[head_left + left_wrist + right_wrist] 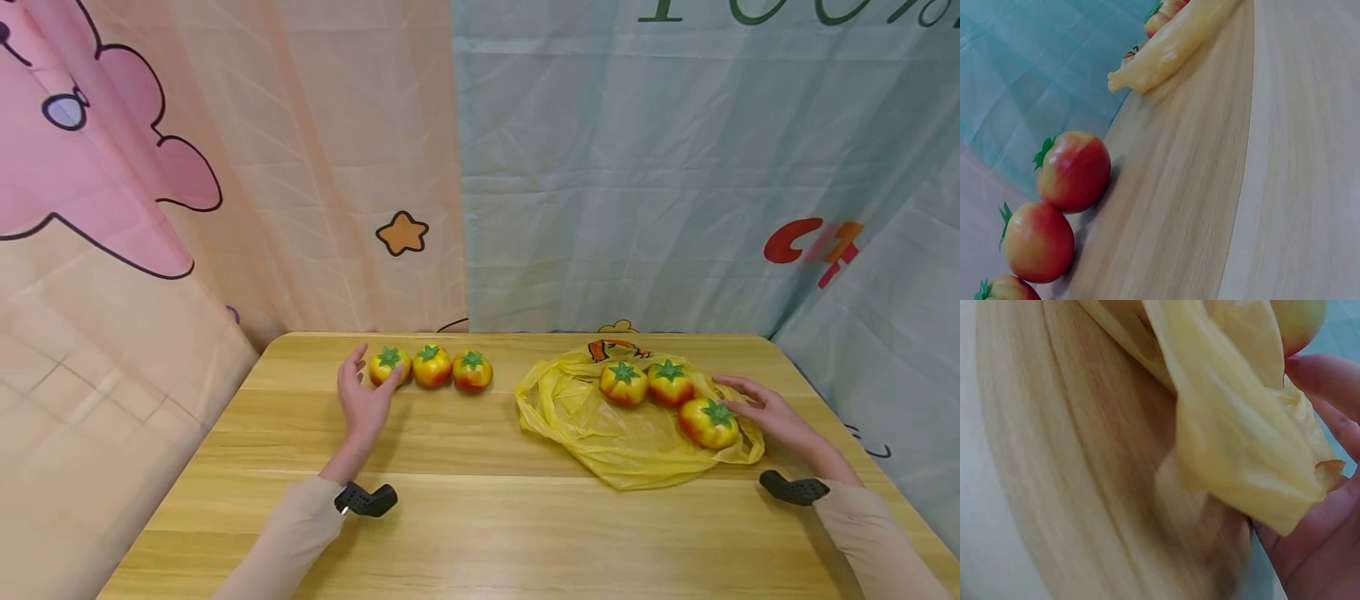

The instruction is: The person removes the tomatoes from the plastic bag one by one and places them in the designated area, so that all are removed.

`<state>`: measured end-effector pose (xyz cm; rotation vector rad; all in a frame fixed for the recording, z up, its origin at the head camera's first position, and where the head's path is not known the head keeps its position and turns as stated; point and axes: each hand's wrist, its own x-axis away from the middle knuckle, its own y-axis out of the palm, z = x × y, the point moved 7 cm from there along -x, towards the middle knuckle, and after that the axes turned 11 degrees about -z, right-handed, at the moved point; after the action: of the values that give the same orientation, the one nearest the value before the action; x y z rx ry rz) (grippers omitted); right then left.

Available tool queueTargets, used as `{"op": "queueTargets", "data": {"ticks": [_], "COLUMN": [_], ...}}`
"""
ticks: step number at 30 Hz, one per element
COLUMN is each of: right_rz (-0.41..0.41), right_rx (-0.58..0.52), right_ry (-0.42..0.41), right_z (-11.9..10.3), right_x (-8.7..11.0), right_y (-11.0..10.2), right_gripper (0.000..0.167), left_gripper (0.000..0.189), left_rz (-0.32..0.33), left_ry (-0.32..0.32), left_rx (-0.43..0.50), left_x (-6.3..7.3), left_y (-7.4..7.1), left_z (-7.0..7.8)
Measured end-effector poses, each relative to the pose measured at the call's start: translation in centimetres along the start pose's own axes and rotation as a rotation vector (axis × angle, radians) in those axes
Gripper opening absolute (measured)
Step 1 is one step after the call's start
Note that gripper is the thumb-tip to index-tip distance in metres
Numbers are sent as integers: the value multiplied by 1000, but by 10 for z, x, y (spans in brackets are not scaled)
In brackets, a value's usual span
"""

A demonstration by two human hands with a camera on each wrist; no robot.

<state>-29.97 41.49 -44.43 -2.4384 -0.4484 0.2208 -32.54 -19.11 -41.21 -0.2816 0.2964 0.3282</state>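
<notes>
My left hand [365, 402], thumb and fingers wide apart, straddles the end tomato [387, 367]; two row tomatoes [432, 367] sit just right of it. My right hand [772, 413], also spread, is at the near tomato [703, 425]; that one's on or in the yellow bag [592, 429], I can't tell which. I'd judge I'm lining up a grasp; next calls for closing my left fingers without nudging the row.

Yellow-and-red fruits [432, 368] on my honey-toned, wood-grained table [480, 537].
The fruits have green leaves; the plastic bag [600, 437] is sheer yellow with an orange-and-black print. My sleeves [292, 529] are beige. The cloth [675, 167] runs peach to pale blue-green, bearing a pink figure [82, 187] and an orange star [402, 233], both outlined black.
</notes>
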Motion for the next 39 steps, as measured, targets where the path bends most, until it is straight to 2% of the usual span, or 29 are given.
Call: {"op": "queueTargets", "data": {"ticks": [8, 15, 24, 31, 36, 39], "right_rz": [-11, -10, -12, -5, -3, 1], "right_rx": [-77, -99, -85, -77, -78, -83], "right_ry": [23, 8, 21, 29, 21, 6], "right_z": [4, 5, 3, 3, 4, 3], "right_x": [3, 3, 4, 4, 3, 2], "right_y": [2, 1, 1, 2, 2, 1], "right_gripper": [42, 43, 42, 42, 41, 43], "left_gripper": [65, 63, 62, 60, 59, 59], "left_rz": [-26, -72, -129, -217, -263, -315], "left_ry": [58, 109, 157, 166, 179, 170], "left_rx": [51, 74, 96, 124, 137, 139], "left_x": [7, 14, 28, 40, 45, 47], "left_y": [19, 43, 85, 122, 144, 157], "left_z": [22, 35, 49, 59, 67, 70]}}
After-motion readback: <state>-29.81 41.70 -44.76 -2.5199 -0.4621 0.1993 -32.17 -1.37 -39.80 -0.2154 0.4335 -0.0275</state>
